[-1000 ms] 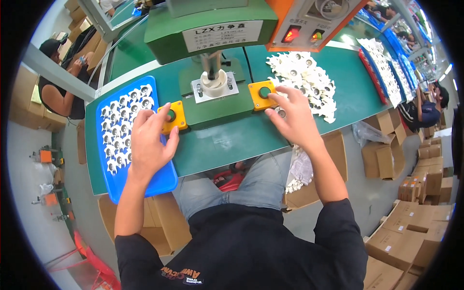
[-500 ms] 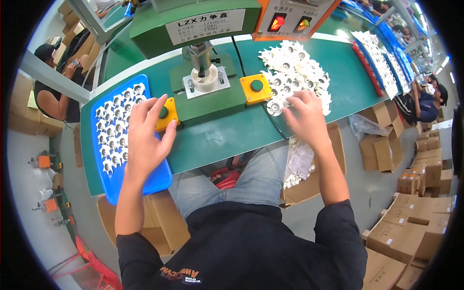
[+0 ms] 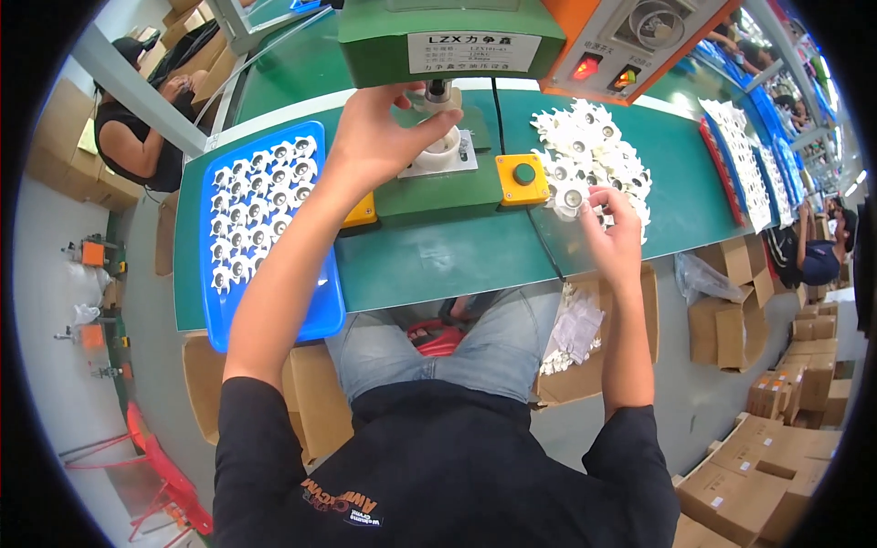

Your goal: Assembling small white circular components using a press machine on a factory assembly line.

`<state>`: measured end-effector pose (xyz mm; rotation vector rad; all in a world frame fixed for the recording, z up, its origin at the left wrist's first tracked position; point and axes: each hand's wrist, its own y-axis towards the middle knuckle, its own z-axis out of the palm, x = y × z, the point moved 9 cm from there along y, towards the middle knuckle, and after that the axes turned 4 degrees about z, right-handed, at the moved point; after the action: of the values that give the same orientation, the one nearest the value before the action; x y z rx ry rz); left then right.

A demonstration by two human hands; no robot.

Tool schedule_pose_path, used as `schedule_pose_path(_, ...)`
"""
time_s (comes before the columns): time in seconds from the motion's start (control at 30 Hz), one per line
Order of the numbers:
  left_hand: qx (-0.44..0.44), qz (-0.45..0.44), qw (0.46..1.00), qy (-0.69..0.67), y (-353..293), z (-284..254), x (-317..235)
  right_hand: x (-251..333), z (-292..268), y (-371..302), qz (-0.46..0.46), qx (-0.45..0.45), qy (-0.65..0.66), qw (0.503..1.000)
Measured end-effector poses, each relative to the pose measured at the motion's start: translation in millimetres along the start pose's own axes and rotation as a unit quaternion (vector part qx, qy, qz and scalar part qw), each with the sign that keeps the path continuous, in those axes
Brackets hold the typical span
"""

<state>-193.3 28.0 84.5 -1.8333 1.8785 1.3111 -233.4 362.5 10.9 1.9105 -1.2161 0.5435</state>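
My left hand (image 3: 388, 137) reaches into the green press (image 3: 448, 50), thumb and fingers apart around the space below its metal ram (image 3: 438, 91). Its thumb passes over the round white holder (image 3: 440, 151) on the metal plate; some fingertips are hidden behind the press head. At the near edge of a heap of white plastic parts (image 3: 603, 151), my right hand (image 3: 614, 228) pinches the rim of one white plastic part (image 3: 570, 198) with a dark round centre. A blue tray (image 3: 320, 315) on the left holds rows of similar parts.
A yellow button box with a green button (image 3: 523, 173) stands right of the press; another yellow box (image 3: 362, 212) is partly behind my left forearm. An orange control box (image 3: 630, 46) is at the back. Cardboard boxes (image 3: 630, 320) stand below the table edge. Other people sit farther off.
My left hand has moved from above the left button box up and right into the press. My right hand has lowered onto the heap's near edge and closed on a white part. The view has shifted.
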Motion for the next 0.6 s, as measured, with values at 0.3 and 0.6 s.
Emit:
schedule_pose_path(0.3, 0.009, 0.087, 0.986, 0.145, -31.7, -15.3, 3.5, 68.0, 90.5, 51.9, 0.099, 0.050, 0.229, 0.967)
schedule_pose_path(0.6, 0.045, 0.050, 0.966, 0.249, -135.4, -114.7, 29.2, 107.7, 131.5, 76.1, 0.129, 0.117, 0.403, 0.898)
